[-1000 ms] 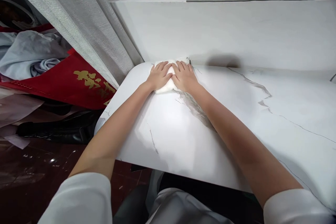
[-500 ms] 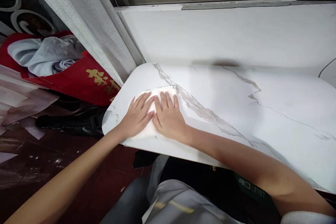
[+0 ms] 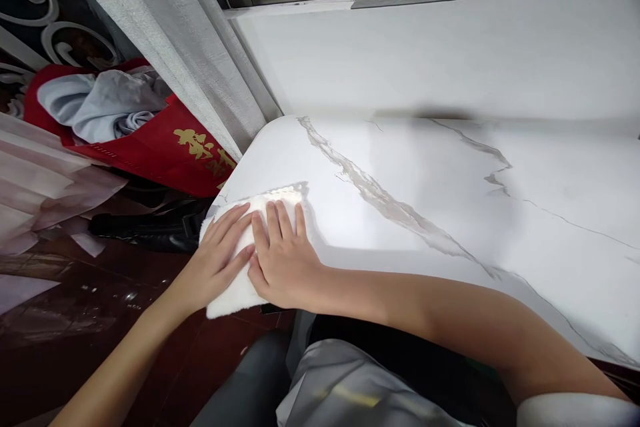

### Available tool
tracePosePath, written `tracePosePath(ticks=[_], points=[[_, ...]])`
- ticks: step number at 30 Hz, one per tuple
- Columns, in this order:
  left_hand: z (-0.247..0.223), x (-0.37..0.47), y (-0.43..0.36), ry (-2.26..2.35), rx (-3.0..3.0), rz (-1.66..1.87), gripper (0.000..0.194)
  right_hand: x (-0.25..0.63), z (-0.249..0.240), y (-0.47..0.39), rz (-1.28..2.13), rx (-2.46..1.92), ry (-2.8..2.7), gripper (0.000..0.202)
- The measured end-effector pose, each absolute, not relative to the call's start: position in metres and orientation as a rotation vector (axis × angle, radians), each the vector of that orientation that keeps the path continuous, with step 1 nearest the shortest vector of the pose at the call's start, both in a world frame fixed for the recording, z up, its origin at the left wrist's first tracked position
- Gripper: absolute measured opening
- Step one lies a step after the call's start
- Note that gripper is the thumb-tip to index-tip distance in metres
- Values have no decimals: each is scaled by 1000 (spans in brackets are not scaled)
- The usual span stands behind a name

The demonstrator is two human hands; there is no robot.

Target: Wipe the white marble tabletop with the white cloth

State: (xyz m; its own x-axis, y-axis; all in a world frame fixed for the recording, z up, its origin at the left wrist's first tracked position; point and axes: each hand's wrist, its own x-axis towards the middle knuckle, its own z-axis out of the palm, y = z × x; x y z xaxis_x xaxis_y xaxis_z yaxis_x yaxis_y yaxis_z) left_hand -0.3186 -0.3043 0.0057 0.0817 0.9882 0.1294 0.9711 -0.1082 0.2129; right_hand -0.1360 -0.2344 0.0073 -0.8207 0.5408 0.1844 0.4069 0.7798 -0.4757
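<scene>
A white fluffy cloth (image 3: 240, 295) lies on the left end of the white marble-patterned table (image 3: 350, 213), its near corner hanging past the front edge. My left hand (image 3: 214, 267) presses on the cloth's left part with fingers stretched out. Beside it, my right hand (image 3: 285, 253) rests flat on the cloth's right part, fingers extended toward the far side. The thumbs and fingers of both hands nearly meet in the middle.
A red bag (image 3: 145, 160) with gold characters holds grey-blue fabric (image 3: 100, 103) left of the table. A grey curtain-like panel (image 3: 185, 33) stands by the table's far left corner. White wall (image 3: 425, 53) runs behind. A black object (image 3: 145, 230) lies on the dark red floor.
Both hands and the cloth have slid left and toward me, from farther in on the table to its front left edge. The view has shifted slightly.
</scene>
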Motion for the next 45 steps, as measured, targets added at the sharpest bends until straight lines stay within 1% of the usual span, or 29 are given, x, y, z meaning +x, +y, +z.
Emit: tracePosePath(ticks=[4, 12, 19, 25, 38, 45], points=[[8, -336, -278, 2049, 2248, 354, 54, -155, 7, -217, 557, -777, -2645, 66], [6, -354, -192, 2094, 2236, 350, 57, -181, 1, -143, 470, -895, -2585, 63], [-5, -354, -117, 2219, 2173, 422, 54, -189, 3, -62, 493, -892, -2661, 62], [-4, -355, -66, 2184, 2193, 415, 53, -189, 5, -19, 497, -956, -2711, 63], [-14, -351, 12, 2164, 2244, 403, 56, -183, 0, 32, 415, -1098, -2602, 60], [-11, -338, 13, 2186, 2196, 388, 55, -179, 2, 33, 314, -1155, -2604, 58]])
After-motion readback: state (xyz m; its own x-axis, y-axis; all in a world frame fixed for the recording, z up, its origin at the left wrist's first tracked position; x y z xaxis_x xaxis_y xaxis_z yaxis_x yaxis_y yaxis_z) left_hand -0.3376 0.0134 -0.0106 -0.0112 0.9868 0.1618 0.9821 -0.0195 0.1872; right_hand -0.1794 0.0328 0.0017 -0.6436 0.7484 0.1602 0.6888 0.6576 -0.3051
